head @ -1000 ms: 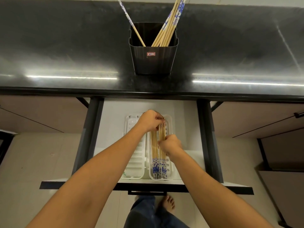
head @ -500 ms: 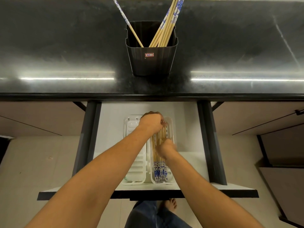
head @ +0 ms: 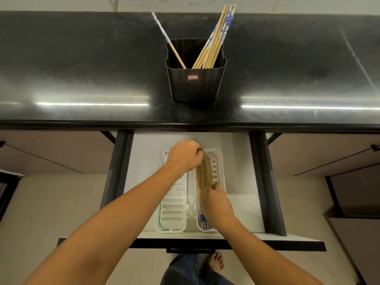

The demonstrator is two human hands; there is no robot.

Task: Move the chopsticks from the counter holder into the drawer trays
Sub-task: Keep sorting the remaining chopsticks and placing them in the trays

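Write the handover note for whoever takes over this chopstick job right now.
Left hand: fingers curled at the far ends of the tray chopsticks; grip hidden.
Right hand: over the near part of that bundle; grip hidden.
Done: that bundle lies lengthwise in the right tray of the open drawer.
Left: a single chopstick and a leaning bundle stand in the black holder on the counter. The left tray shows no chopsticks.
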